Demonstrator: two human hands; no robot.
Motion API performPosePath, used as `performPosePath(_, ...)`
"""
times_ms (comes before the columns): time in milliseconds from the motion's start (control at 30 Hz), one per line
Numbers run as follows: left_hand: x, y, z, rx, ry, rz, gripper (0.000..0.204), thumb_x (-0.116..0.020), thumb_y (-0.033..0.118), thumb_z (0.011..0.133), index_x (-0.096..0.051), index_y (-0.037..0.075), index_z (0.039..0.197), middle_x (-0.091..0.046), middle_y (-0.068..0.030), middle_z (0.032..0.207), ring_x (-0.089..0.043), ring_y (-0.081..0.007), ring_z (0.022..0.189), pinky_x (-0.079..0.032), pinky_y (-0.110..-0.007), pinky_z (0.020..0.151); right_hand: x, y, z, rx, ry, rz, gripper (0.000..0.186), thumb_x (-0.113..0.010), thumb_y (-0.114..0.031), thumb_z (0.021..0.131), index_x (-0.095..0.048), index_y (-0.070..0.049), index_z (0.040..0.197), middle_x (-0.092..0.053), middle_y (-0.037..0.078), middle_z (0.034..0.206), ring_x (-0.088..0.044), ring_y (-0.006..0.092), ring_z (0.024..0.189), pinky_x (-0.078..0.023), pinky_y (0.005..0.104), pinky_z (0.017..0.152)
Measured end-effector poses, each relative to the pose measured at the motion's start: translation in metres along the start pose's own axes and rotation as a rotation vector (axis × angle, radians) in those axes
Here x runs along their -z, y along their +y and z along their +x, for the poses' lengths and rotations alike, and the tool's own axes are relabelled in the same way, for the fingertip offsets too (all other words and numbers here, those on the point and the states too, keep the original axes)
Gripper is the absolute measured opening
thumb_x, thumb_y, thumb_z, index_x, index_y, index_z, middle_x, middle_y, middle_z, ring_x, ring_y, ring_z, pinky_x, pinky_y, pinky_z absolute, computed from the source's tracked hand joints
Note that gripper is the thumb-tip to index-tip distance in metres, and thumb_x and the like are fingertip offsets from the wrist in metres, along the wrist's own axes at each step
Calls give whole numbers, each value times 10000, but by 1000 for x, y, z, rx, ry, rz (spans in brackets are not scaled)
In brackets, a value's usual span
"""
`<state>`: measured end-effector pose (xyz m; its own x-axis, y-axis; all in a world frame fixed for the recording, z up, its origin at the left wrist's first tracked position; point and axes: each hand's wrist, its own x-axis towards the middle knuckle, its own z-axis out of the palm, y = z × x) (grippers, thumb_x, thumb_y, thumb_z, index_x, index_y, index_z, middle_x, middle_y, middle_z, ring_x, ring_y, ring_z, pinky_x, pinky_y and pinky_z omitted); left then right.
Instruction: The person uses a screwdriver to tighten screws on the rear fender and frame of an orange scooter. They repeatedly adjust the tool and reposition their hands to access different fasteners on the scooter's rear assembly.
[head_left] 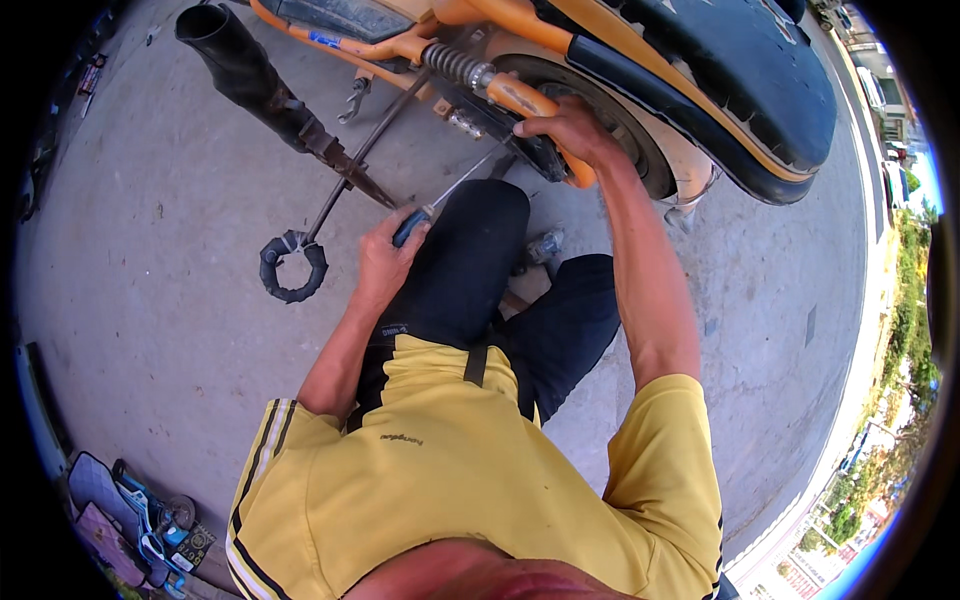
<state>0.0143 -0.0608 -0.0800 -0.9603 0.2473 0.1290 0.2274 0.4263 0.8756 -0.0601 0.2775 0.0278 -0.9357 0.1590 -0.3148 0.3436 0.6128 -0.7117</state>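
Note:
My left hand [383, 257] is closed around the blue handle of a screwdriver [411, 227]. Its thin metal shaft slants up and right, towards the dark casing [535, 150] beside the rear wheel of an orange scooter [521, 97]; whether the tip touches anything I cannot make out. Across the orange frame tube next to that wheel lies my right hand [578, 130]. Its thumb rests on the near side and the fingers wrap over towards the tyre, partly hidden. Above the tube sits a coiled shock spring [456, 66].
A metal stand bar with a black-wrapped ring [293, 267] and a dark tube [240, 75] stand at the left of the scooter. The torn black seat [730, 80] overhangs at upper right. Another blue vehicle [150, 530] is at lower left.

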Motion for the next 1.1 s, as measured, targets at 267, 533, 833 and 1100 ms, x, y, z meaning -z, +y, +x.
performPosePath(267, 11, 12, 22, -194, 20, 249, 247, -816, 185, 893, -681, 42, 1042, -729, -171, 860, -734, -274, 735, -543, -369, 623, 10, -11, -1, 2, -151, -31, 650, -816, -445, 684, -726, -5, 1154, -684, 169, 973, -648, 283, 923, -470, 395, 862)
performPosePath(533, 11, -17, 32, 382, -263, -317, 252, -733, 243, 987, -615, 43, 890, -572, 26, 710, -517, -85, 541, -350, -253, 475, 10, 4, 9, 13, -160, -50, 686, -826, -433, 672, -710, 3, 1189, -690, 173, 1046, -644, 277, 977, -460, 376, 894)
performPosePath(833, 4, 9, 30, 719, -233, -695, 149, -637, 206, 976, -556, 81, 964, -518, -22, 730, -410, -81, 485, -295, -227, 443, 7, -8, -12, 134, -37, 228, 875, -759, -706, 742, -675, -71, 1338, -705, 167, 1190, -657, 311, 1145, -460, 358, 1020)
performPosePath(1100, 3, 3, 3, 481, -107, -647, 130, -667, 64, 913, -607, 23, 1020, -590, -27, 802, -511, -97, 640, -389, -255, 574, -16, 30, 17, 251, 162, 533, 559, -639, -535, 980, -627, -205, 1431, -604, 63, 1467, -580, 229, 1297, -437, 320, 1132)
